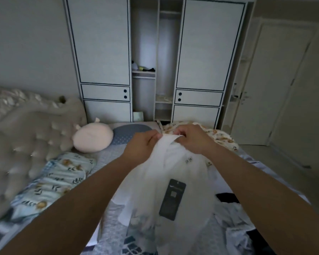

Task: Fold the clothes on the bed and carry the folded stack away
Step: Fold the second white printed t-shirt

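Observation:
A white garment hangs in the air over the bed, blurred by motion. A dark hang tag dangles on its front. My left hand pinches the garment's top edge on the left. My right hand pinches the same edge just to the right, the two hands close together. More crumpled clothes, white and dark, lie on the bed at the lower right, below the garment.
A round pink plush and a patterned blue pillow lie at the left by the tufted headboard. A lion-print blanket lies beyond my hands. A white wardrobe stands behind the bed, a door to the right.

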### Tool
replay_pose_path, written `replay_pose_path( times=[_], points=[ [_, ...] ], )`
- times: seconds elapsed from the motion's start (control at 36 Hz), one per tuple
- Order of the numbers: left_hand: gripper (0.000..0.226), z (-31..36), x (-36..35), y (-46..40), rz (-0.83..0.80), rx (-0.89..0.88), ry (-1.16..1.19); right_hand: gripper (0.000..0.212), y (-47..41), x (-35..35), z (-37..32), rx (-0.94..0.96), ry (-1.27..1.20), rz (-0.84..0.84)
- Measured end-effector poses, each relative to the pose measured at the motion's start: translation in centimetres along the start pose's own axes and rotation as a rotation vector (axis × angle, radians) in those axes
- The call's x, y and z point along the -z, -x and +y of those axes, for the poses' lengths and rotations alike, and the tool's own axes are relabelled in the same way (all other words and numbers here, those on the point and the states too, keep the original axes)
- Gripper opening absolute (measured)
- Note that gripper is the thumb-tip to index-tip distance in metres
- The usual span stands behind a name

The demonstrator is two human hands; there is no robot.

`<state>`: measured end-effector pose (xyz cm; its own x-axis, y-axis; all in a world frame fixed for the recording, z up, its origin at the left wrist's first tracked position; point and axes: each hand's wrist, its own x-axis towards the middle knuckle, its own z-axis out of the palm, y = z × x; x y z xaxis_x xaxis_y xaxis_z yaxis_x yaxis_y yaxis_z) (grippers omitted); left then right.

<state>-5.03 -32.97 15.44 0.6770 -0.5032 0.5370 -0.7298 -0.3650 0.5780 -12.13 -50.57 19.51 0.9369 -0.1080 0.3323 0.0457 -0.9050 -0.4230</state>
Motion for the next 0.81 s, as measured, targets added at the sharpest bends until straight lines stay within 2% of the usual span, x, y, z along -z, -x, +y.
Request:
replay_pose_path(
  times=[0.08,0.14,0.22,0.31,0.44,0.58,0.67,0.81],
  points=[
    [0.030,0.9,1.2,0.0,0.004,-0.024,-0.008,0.014,0.1,-0.5,0.4,0.047,0.209,0.044],
    [0.026,1.5,1.9,0.0,0.018,-0.008,0.055,0.011,0.3,-1.2,0.9,0.017,0.255,0.070],
    [0.033,1.8,2.9,0.1,0.048,0.038,0.135,0.013,0.8,-2.3,2.2,-0.096,0.266,0.114],
    [0.040,1.7,4.1,0.1,0.113,0.069,0.151,0.025,1.3,-3.2,3.6,-0.242,0.300,0.123],
    [0.043,0.3,6.4,0.4,0.234,0.167,0.128,0.031,1.7,-4.1,4.2,-0.409,0.003,0.044],
    [0.040,-1.2,6.7,1.5,0.290,0.201,-0.122,0.043,0.8,-4.2,3.0,-0.501,-0.246,0.084],
    [0.038,-2.3,6.7,2.2,0.256,0.178,-0.282,0.050,0.4,-4.2,2.3,-0.545,-0.290,0.096],
    [0.041,-3.7,6.1,3.2,0.095,0.246,-0.219,0.070,-0.2,-4.7,0.7,-0.675,-0.391,0.094]
  ],
)
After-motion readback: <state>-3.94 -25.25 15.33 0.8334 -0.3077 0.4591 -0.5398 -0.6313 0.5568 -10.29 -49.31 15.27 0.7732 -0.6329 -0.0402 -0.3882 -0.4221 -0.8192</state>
